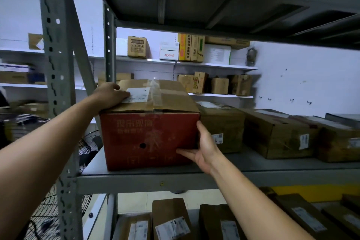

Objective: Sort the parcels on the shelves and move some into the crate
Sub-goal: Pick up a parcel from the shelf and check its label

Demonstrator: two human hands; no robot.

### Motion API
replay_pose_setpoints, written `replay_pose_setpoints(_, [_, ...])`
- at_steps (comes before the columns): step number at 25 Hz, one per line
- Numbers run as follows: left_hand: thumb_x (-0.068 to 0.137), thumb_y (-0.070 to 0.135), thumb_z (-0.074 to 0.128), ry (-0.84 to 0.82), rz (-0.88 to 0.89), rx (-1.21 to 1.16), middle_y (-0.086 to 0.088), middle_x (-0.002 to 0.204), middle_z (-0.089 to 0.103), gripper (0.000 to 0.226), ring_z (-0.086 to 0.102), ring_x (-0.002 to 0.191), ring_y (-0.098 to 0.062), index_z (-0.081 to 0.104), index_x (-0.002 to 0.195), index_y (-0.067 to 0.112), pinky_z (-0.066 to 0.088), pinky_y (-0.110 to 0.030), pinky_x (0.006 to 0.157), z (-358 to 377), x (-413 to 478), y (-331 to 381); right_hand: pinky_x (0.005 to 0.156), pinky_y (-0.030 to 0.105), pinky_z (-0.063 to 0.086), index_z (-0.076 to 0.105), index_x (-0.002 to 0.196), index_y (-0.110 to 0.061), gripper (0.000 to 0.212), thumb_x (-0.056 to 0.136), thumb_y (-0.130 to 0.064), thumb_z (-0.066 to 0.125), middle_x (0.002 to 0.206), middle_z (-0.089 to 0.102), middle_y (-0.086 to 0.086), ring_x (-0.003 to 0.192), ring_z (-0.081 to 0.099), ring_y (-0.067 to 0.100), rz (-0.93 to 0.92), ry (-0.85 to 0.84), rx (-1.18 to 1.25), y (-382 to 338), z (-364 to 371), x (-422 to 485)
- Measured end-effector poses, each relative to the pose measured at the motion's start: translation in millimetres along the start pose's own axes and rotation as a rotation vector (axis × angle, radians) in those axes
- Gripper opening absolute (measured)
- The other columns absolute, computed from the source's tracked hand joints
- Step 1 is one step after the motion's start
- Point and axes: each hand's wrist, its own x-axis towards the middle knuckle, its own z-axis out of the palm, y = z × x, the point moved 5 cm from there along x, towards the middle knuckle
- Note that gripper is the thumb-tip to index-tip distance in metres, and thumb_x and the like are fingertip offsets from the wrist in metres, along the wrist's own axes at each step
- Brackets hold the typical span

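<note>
The person is working at the left end of the grey metal shelf (253, 163), where the red box (148, 138) is standing at the front edge, just beside a row of brown parcels (224, 122) running off to the right. The left hand (111, 93) is resting on the box's top near its rear left corner, fingers together and lying fairly flat against the white label (138, 94). The right hand (204, 148) is hugging the lower front right corner: the thumb is lying across the red front face while the fingers are running up the right side, partly hidden in the gap beside the neighbouring parcel. The task is looking barely begun: this box is sitting on the shelf, not yet lifted, more parcels (171, 218) are waiting on the shelf below, and no crate is showing, so nearly all the sorting and moving is probably left.
</note>
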Motion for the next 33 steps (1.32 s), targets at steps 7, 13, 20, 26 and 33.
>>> replay_pose_setpoints(7, [0.092, 0.027, 0.07, 0.195, 0.011, 0.036, -0.02, 0.099, 0.073, 0.027, 0.066, 0.087, -0.032, 0.076, 0.097, 0.002, 0.055, -0.039, 0.079, -9.2, 16.2, -6.9, 0.103, 0.048, 0.052, 0.04, 0.151, -0.022, 0.059, 0.1, -0.049, 0.053, 0.151, 0.047, 0.009, 0.112, 0.062, 0.038, -0.006, -0.003, -0.022, 7.1, 0.2, 12.7])
replay_pose_setpoints(13, [0.095, 0.046, 0.064, 0.034, -0.007, 0.19, -0.021, 0.103, 0.071, 0.048, 0.066, 0.09, -0.033, 0.074, 0.103, 0.001, 0.056, -0.041, 0.084, -0.7, 12.8, 6.4, 0.099, 0.042, 0.055, 0.046, 0.144, -0.024, 0.043, 0.103, -0.037, 0.052, 0.145, 0.052, 0.008, 0.112, 0.064, 0.037, -0.04, -0.004, -0.055, 9.9, 2.3, 14.5])
replay_pose_setpoints(20, [0.098, 0.068, 0.033, -0.065, 0.159, 0.515, -0.015, 0.125, 0.065, 0.068, 0.06, 0.102, -0.031, 0.071, 0.116, 0.015, 0.042, -0.036, 0.078, 34.5, -11.7, 30.7, 0.099, 0.042, 0.055, 0.054, 0.123, -0.032, 0.021, 0.104, -0.023, 0.049, 0.137, 0.058, 0.007, 0.117, 0.061, 0.035, -0.061, -0.033, -0.071, 16.0, 2.4, 18.1])
replay_pose_setpoints(26, [0.101, 0.043, 0.048, 0.245, 0.363, 0.395, -0.013, 0.118, 0.072, 0.039, 0.065, 0.103, -0.034, 0.071, 0.121, 0.017, 0.052, -0.041, 0.081, 27.9, -27.7, 36.1, 0.1, 0.049, 0.053, 0.033, 0.154, -0.022, 0.051, 0.105, -0.027, 0.047, 0.136, 0.054, 0.005, 0.111, 0.065, 0.036, -0.049, 0.023, -0.187, 8.4, -19.2, 18.2])
replay_pose_setpoints(33, [0.096, 0.039, 0.055, 0.243, 0.515, 0.28, -0.011, 0.121, 0.072, 0.038, 0.063, 0.11, -0.036, 0.068, 0.126, 0.019, 0.053, -0.044, 0.089, 77.6, -51.6, 97.9, 0.087, 0.046, 0.057, 0.044, 0.146, -0.015, 0.043, 0.104, -0.025, 0.049, 0.141, 0.052, 0.012, 0.114, 0.063, 0.034, -0.144, 0.174, -0.144, -26.3, -78.5, 20.3])
